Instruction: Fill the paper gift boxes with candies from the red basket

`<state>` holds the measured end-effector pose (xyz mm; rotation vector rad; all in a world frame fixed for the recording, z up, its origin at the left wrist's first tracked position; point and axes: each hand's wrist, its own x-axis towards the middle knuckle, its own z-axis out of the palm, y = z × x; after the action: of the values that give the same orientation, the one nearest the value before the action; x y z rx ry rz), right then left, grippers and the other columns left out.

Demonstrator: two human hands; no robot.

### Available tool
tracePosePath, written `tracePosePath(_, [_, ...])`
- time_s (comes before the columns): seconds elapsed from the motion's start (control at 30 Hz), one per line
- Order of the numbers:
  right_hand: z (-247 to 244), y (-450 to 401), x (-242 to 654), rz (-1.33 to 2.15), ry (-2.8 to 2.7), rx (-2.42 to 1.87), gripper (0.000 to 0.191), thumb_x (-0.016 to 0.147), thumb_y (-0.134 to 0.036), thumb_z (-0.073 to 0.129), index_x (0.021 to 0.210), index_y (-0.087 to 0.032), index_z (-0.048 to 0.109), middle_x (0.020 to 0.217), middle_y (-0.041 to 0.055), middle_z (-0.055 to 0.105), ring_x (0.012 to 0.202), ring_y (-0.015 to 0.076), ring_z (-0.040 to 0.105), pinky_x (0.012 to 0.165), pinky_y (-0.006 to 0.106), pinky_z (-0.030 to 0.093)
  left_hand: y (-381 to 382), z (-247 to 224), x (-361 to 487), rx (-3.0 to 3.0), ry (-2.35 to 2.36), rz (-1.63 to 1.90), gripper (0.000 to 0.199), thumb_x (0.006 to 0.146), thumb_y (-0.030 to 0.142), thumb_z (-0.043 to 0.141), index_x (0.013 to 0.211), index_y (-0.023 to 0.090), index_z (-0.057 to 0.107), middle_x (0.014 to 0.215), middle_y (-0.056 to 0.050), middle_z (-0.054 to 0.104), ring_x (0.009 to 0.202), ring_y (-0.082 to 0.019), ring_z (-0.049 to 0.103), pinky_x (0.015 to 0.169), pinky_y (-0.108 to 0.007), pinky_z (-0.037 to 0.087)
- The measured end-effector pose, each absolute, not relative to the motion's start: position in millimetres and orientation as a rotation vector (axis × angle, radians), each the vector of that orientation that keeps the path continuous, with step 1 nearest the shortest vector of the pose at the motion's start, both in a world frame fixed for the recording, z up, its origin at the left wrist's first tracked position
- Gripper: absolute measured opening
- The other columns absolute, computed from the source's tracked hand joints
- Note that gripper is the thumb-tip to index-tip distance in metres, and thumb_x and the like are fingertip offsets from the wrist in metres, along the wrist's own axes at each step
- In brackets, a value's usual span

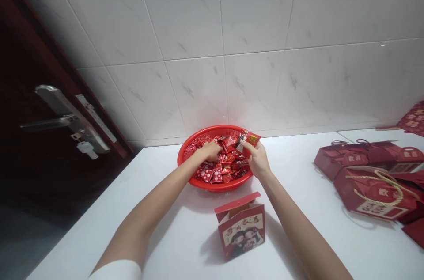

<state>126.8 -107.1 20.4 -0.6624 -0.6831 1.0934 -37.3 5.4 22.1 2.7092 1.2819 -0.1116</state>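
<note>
A red plastic basket (pixel 220 187) with a perforated wall stands on the white table near the wall, filled with red wrapped candies (pixel 217 174), some with white polka dots. My left hand (pixel 211 151) reaches into it from the left, fingers curled down among the wrappers. What those fingers hold, if anything, is hidden. Over the basket's right rim, my right hand (pixel 257 158) pinches red candy packets (pixel 252 138) between thumb and fingers; one has gold print. In front of the basket sits a small red paper gift box (pixel 243 233) with its top flap open and a couple drawn on its front.
At the right, several dark red gift boxes (pixel 371 194) stand close together, one with a gold cord handle (pixel 386 187). Another red box (pixel 414 119) is at the far right edge. A tiled wall (pixel 198 90) rises behind, and a dark door with a handle (pixel 49 123) is left.
</note>
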Motion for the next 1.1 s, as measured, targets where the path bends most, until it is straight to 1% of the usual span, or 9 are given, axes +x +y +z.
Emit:
tracePosePath(0.1, [19.9, -106.3, 128.1, 1.089, -0.687, -0.655, 0.037, 0.061, -0.030, 0.084, 0.093, -0.020, 0.069, 0.097, 0.0041, 0.077, 0.093, 0.0254, 0.071, 0.094, 0.042, 0.053, 5.7, 22.7, -35.3, 2.657, 1.333, -0.127, 0.014, 0.055, 0.016, 0.078, 0.066, 0.020, 0.071, 0.077, -0.008, 0.074, 0.090, -0.029, 0.067, 0.088, -0.036, 0.048])
tracePosePath(0.2, [18.1, -104.1, 129.9, 1.093, -0.683, -0.657, 0.029, 0.063, -0.028, 0.078, 0.089, -0.020, 0.068, 0.091, 0.0024, 0.077, 0.086, 0.0228, 0.071, 0.087, 0.038, 0.054, 6.1, 29.9, -42.9, 2.572, 1.333, -0.100, 0.015, 0.057, 0.025, 0.079, 0.054, 0.021, 0.064, 0.058, -0.002, 0.066, 0.069, -0.023, 0.065, 0.073, -0.030, 0.047])
tracePosePath(0.3, [16.3, -102.0, 130.6, 1.097, -0.668, -0.677, 0.024, 0.063, -0.025, 0.073, 0.085, -0.021, 0.067, 0.084, 0.0005, 0.075, 0.079, 0.0210, 0.070, 0.081, 0.036, 0.054, 5.0, 37.3, -55.9, 2.485, 1.284, -0.014, 0.019, 0.063, 0.034, 0.075, 0.056, 0.021, 0.063, 0.054, 0.001, 0.061, 0.057, -0.017, 0.057, 0.057, -0.026, 0.039])
tracePosePath(0.4, [15.9, -101.3, 129.3, 1.092, -0.654, -0.681, 0.025, 0.062, -0.025, 0.073, 0.086, -0.021, 0.067, 0.083, 0.0001, 0.075, 0.079, 0.0208, 0.069, 0.079, 0.034, 0.054, 0.8, 42.1, -65.9, 2.419, 1.205, 0.119, 0.027, 0.069, 0.043, 0.070, 0.057, 0.020, 0.060, 0.054, 0.002, 0.058, 0.054, -0.015, 0.052, 0.051, -0.025, 0.034])
tracePosePath(0.53, [15.0, -100.7, 127.4, 1.086, -0.647, -0.671, 0.025, 0.062, -0.027, 0.074, 0.085, -0.021, 0.066, 0.083, 0.0000, 0.075, 0.080, 0.0209, 0.069, 0.080, 0.035, 0.054, -8.4, 49.5, -69.3, 2.136, 1.028, 0.509, 0.037, 0.070, 0.052, 0.071, 0.061, 0.018, 0.061, 0.058, 0.001, 0.059, 0.056, -0.014, 0.051, 0.052, -0.025, 0.034])
tracePosePath(0.67, [12.7, -99.5, 127.7, 1.094, -0.648, -0.690, 0.027, 0.061, -0.027, 0.076, 0.085, -0.021, 0.066, 0.083, 0.0004, 0.075, 0.081, 0.0213, 0.069, 0.081, 0.036, 0.054, -16.2, 59.0, -66.6, 1.878, 0.964, 0.778, 0.040, 0.067, 0.054, 0.078, 0.066, 0.016, 0.063, 0.066, 0.000, 0.064, 0.061, -0.014, 0.054, 0.057, -0.025, 0.040])
tracePosePath(0.8, [14.3, -101.1, 128.0, 1.103, -0.679, -0.681, 0.033, 0.059, -0.027, 0.079, 0.090, -0.021, 0.068, 0.090, 0.0010, 0.077, 0.088, 0.0218, 0.070, 0.088, 0.037, 0.054, -22.3, 62.0, -64.2, 1.684, 0.890, 0.763, 0.040, 0.064, 0.048, 0.083, 0.080, 0.015, 0.069, 0.079, -0.002, 0.071, 0.069, -0.016, 0.062, 0.066, -0.027, 0.047])
tracePosePath(0.93, [18.5, -104.2, 128.1, 1.112, -0.734, -0.660, 0.035, 0.061, -0.029, 0.082, 0.094, -0.023, 0.072, 0.097, 0.0019, 0.077, 0.097, 0.0235, 0.070, 0.094, 0.039, 0.053, -30.0, 62.5, -60.8, 1.608, 0.866, 0.727, 0.039, 0.065, 0.048, 0.083, 0.083, 0.016, 0.069, 0.078, -0.002, 0.070, 0.068, -0.016, 0.064, 0.066, -0.029, 0.050])
tracePosePath(1.1, [20.9, -106.1, 127.8, 1.122, -0.761, -0.654, 0.038, 0.061, -0.036, 0.085, 0.094, -0.022, 0.073, 0.101, 0.0040, 0.078, 0.101, 0.0271, 0.070, 0.096, 0.043, 0.053, -36.6, 66.9, -54.7, 1.598, 0.824, 0.810, 0.046, 0.062, 0.047, 0.085, 0.089, 0.015, 0.068, 0.087, -0.003, 0.068, 0.080, -0.018, 0.064, 0.074, -0.030, 0.052])
